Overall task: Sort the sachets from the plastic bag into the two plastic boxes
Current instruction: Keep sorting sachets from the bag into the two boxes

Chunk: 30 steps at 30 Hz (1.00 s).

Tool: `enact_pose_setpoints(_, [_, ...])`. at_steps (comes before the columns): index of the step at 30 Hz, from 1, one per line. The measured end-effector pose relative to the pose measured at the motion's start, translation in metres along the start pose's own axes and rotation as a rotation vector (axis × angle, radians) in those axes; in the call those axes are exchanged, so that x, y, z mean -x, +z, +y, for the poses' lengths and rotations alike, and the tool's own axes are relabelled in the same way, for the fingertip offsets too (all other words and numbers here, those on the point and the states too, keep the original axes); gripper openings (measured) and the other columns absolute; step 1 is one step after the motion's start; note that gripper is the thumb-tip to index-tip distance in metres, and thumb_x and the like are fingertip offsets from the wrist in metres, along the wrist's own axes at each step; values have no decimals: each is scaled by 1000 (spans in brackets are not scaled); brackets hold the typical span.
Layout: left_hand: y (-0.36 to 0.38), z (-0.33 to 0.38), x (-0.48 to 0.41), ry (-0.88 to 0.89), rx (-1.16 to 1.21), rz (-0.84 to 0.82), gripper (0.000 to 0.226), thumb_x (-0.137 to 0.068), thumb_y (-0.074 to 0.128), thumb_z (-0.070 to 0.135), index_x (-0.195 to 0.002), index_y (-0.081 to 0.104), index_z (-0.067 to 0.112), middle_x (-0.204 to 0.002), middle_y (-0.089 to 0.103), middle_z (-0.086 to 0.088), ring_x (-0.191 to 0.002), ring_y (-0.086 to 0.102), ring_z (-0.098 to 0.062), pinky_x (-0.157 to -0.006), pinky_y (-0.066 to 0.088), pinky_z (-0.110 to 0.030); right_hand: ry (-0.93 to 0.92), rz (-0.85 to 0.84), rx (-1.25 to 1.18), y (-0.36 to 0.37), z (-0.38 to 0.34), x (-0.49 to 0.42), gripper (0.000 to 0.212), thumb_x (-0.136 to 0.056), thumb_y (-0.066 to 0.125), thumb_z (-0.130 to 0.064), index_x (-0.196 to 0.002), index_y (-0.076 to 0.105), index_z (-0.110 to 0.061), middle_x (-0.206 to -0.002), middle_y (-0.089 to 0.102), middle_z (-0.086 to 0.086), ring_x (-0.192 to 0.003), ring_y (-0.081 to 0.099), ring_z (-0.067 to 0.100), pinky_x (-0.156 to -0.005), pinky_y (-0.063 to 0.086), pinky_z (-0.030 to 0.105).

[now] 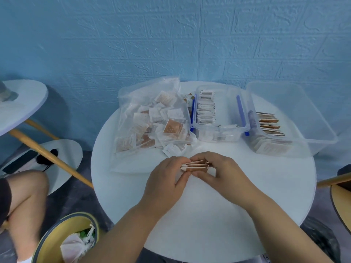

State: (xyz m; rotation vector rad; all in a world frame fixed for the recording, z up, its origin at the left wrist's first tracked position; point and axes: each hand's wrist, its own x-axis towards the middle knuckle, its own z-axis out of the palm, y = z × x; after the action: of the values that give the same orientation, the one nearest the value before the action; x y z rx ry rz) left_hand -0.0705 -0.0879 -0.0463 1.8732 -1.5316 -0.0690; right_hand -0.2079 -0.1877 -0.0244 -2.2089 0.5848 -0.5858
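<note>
Both hands meet over the middle of the round white table. My left hand and my right hand together pinch a small stack of brown sachets, held edge-on between the fingertips. Behind them lies a clear plastic bag full of white and brown sachets, with a few spilling from its mouth. A clear box with blue clips holds a row of white sachets. To its right a larger clear box holds brown sachets.
A bin with rubbish stands at the lower left. Another person's knee is at the left, beside a low round shelf carrying a phone. A second white table stands far left. The blue wall is close behind.
</note>
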Motion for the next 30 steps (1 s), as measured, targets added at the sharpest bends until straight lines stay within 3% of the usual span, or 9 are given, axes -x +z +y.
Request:
enact_pose_setpoints(3, [2, 22, -20, 49, 34, 10, 28, -86, 61, 20, -114, 61, 14, -105, 64, 3, -86, 49, -5, -73, 31, -1, 18, 18, 0, -33, -4, 0, 25, -78, 72, -21, -95, 62, -36, -89, 67, -19, -86, 60, -2, -78, 45, 8])
enact_pose_setpoints(6, [11, 49, -48, 86, 85, 21, 29, -85, 62, 20, -113, 62, 13, -104, 65, 0, -84, 50, -7, -71, 32, -4, 31, 61, 38, -71, -3, -1, 21, -74, 73, -25, -92, 64, -31, -85, 69, -14, -80, 63, -1, -75, 46, 7])
enact_pose_setpoints(11, [38, 82, -96, 98, 194, 22, 26, -85, 62, 20, -110, 59, 14, -99, 66, -4, -92, 59, -23, -80, 47, -36, 91, 88, 90, -128, 11, -8, 12, -79, 69, -18, -87, 66, -26, -79, 67, -10, -71, 58, 1, -68, 43, 11])
enact_pose_setpoints(13, [49, 93, -113, 85, 229, 27, 29, -84, 64, 23, -112, 57, 15, -96, 65, -6, -90, 59, -24, -77, 47, -42, 147, 77, 88, -149, 24, -15, 17, -82, 67, -10, -83, 63, -27, -78, 65, -5, -65, 54, 2, -68, 43, 14])
enact_pose_setpoints(17, [68, 99, -138, 51, 140, -37, 45, -88, 60, 30, -128, 46, 16, -121, 57, -1, -110, 50, -19, -90, 38, -28, 210, 111, 18, -187, 47, -30, 16, -85, 62, -5, -85, 61, -20, -84, 66, 7, -72, 60, 14, -76, 51, 29])
enact_pose_setpoints(20, [79, 92, -141, 195, -79, -74, 41, -93, 48, 35, -129, 49, 16, -131, 52, 0, -119, 46, -19, -94, 37, -28, 229, 219, 61, -205, 68, -49, 17, -86, 62, -6, -83, 59, -23, -82, 64, 4, -76, 60, 20, -79, 50, 36])
enact_pose_setpoints(23, [86, 89, -139, 268, -177, -33, 46, -91, 33, 41, -119, 59, 17, -120, 62, 2, -105, 59, -18, -82, 48, -28, 298, 244, 192, -211, 95, -73, 11, -84, 64, -10, -89, 59, -19, -86, 63, 3, -85, 60, 25, -84, 50, 41])
enact_pose_setpoints(26, [91, 88, -139, 285, -214, 33, 43, -89, 35, 40, -112, 63, 18, -111, 67, 5, -91, 65, -15, -72, 53, -27, 366, 188, 291, -210, 118, -90, 13, -84, 63, -10, -96, 59, -14, -96, 62, 7, -89, 56, 23, -84, 47, 38])
enact_pose_setpoints(30, [94, 87, -139, 294, -227, 46, 42, -90, 34, 40, -113, 63, 19, -111, 67, 5, -87, 65, -16, -71, 53, -29, 449, 130, 278, -202, 130, -101, 16, -84, 64, -10, -100, 61, -9, -96, 60, 7, -87, 55, 21, -81, 48, 37])
